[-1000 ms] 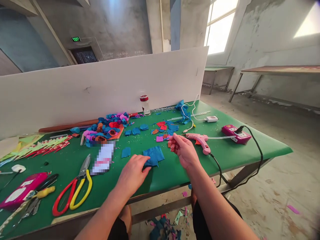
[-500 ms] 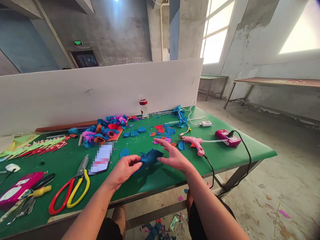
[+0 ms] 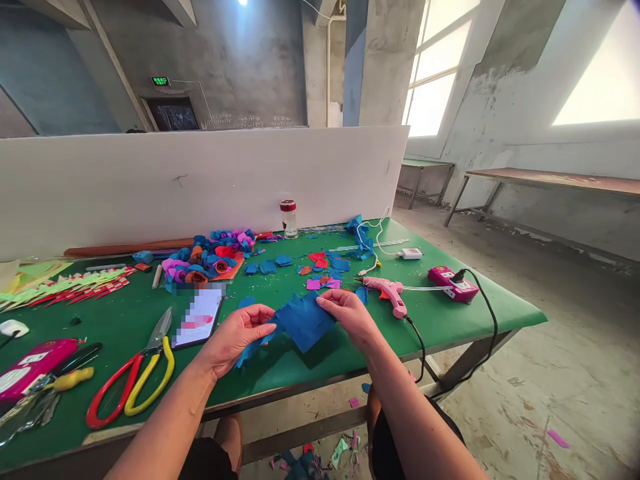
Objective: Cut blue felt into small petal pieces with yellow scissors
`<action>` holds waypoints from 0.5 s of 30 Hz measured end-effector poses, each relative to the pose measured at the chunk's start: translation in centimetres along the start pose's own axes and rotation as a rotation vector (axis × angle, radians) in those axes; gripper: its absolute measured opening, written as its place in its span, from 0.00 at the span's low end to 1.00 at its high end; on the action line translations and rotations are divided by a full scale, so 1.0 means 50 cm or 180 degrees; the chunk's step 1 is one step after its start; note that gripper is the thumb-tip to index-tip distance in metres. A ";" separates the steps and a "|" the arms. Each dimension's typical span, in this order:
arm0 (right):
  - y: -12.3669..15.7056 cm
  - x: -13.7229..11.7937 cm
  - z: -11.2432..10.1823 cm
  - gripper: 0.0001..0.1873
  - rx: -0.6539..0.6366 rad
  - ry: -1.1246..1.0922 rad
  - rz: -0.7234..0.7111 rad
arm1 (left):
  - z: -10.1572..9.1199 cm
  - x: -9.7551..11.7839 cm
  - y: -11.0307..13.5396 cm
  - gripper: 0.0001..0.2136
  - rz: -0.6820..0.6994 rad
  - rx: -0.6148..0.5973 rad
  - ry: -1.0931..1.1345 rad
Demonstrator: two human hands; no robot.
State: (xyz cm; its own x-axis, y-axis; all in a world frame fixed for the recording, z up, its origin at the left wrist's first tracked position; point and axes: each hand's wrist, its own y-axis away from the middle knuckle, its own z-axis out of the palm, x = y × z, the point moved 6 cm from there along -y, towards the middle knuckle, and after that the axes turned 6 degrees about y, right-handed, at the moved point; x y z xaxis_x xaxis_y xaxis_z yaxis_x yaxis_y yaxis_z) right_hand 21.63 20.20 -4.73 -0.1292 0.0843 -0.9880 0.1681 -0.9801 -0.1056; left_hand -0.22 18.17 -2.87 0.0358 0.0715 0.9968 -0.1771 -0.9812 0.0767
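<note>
Between my hands, above the table's front edge, is a piece of blue crepe-like paper (image 3: 306, 321), spread flat with a pointed lower corner. My left hand (image 3: 243, 335) pinches its left side, where more blue paper hangs below the fingers. My right hand (image 3: 350, 317) pinches the upper right edge between thumb and fingers. Right of my right hand lies a pink glue gun (image 3: 387, 291) with a clear glue stick in its back. Several blue paper pieces (image 3: 269, 267) and pink pieces (image 3: 325, 284) lie just beyond my hands.
On the green table (image 3: 465, 320), red-and-yellow-handled scissors (image 3: 145, 367) and a phone (image 3: 200, 317) lie left. Behind them is a heap of paper flowers (image 3: 220, 257). A red-lidded jar (image 3: 289, 219) stands before the white board (image 3: 200, 187). A magenta power box (image 3: 453, 283) trails a black cord at right.
My right hand has closed on the blue paper's edge, where its fingers were spread before. The paper is now opened out wider and tilted toward me.
</note>
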 end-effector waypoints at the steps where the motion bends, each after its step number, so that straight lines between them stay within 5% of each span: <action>1: 0.000 0.000 0.001 0.22 -0.0025 -0.0022 -0.0006 | -0.004 0.002 -0.002 0.17 0.0087 0.0037 -0.0085; 5: 0.000 0.002 0.006 0.22 -0.0071 -0.0294 0.0038 | -0.013 0.008 -0.009 0.16 0.0417 0.0191 -0.0474; 9: 0.001 0.015 0.018 0.24 -0.0209 -0.0902 0.0444 | -0.004 0.050 0.011 0.25 0.1495 0.0682 -0.1489; 12: 0.005 0.027 0.032 0.23 -0.0369 -0.1147 0.0686 | 0.035 0.077 0.035 0.25 0.2125 0.0446 -0.1931; 15: 0.010 0.037 0.044 0.23 -0.0461 -0.1113 0.0821 | 0.057 0.087 0.044 0.17 0.2231 0.0268 -0.2059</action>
State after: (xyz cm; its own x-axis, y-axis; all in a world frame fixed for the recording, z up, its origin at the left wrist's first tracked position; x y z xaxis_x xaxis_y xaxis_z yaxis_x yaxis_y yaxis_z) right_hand 19.33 19.48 -6.37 -0.3833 -0.2493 -0.8894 0.3697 -0.9238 0.0996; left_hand 2.33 15.80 1.60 0.4895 -0.6252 0.6079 -0.2944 -0.7747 -0.5597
